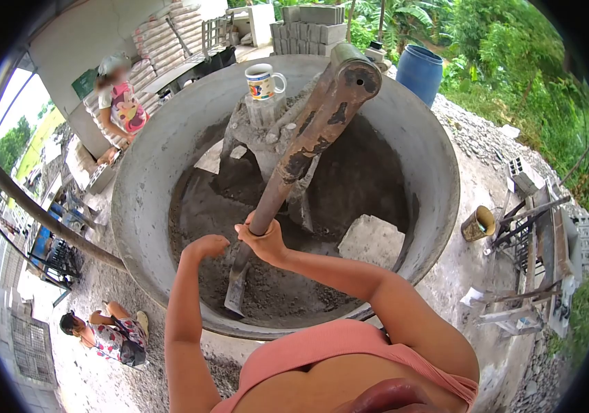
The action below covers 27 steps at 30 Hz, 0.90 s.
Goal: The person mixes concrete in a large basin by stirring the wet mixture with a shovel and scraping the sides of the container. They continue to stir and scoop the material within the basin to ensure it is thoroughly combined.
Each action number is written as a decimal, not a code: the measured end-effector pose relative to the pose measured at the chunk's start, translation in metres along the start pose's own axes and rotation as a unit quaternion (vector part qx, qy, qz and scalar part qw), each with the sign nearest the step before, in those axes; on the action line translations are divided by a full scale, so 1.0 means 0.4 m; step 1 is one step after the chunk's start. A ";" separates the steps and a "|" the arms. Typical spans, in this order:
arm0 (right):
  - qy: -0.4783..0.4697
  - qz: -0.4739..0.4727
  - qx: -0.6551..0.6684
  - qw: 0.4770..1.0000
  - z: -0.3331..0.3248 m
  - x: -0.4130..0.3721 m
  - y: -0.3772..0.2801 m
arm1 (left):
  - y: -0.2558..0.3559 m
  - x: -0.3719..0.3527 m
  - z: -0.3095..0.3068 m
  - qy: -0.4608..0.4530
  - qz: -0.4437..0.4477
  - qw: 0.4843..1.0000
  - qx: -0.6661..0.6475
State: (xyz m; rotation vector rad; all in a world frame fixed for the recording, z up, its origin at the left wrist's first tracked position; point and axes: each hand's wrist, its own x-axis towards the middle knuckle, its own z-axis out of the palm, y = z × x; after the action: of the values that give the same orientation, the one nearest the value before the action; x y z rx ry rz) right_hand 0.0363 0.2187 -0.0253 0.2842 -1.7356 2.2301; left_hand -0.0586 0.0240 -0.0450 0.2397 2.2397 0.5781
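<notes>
My right hand (265, 242) is wrapped round the lower part of a rusty metal arm (301, 148) with worn paint, which slants up to a thick bolted end. Below that hand a flat metal blade (235, 292) dips into grey mix. My left hand (210, 246) is curled closed just to the left, apart from the arm; nothing shows in it. Both hands are over a big round mixing pan (146, 199). Dark grey powdery mix (363, 172) covers its floor, with a pale slab-like patch (373, 241) at the right. A patterned mug (262, 82) stands on the cement-crusted centre hub (260, 138).
One person (121, 100) stands beyond the pan at the left; another (112, 334) sits low at the lower left. A blue drum (419, 74) and stacked concrete blocks (308, 33) are behind. At right are a bucket (477, 224) and a bench (539, 255). A curved pole (47, 213) reaches the pan's left side.
</notes>
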 end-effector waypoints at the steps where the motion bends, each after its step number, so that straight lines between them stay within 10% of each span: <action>1: 0.006 0.001 0.004 1.000 0.001 0.000 -0.002 | 0.031 -0.027 -0.006 -0.012 -0.012 1.000 0.016; 12: 0.007 -0.003 -0.005 1.000 0.002 -0.001 -0.004 | -0.085 0.081 -0.003 -0.004 0.119 0.982 0.147; 27: -0.004 -0.009 -0.012 1.000 0.000 0.002 0.001 | 0.048 -0.050 -0.005 0.015 -0.001 0.999 0.040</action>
State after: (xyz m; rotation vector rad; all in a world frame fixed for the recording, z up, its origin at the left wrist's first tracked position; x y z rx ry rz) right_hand 0.0354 0.2187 -0.0253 0.3029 -1.7550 2.1962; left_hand -0.0468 0.0331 -0.0215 0.2718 2.2943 0.4942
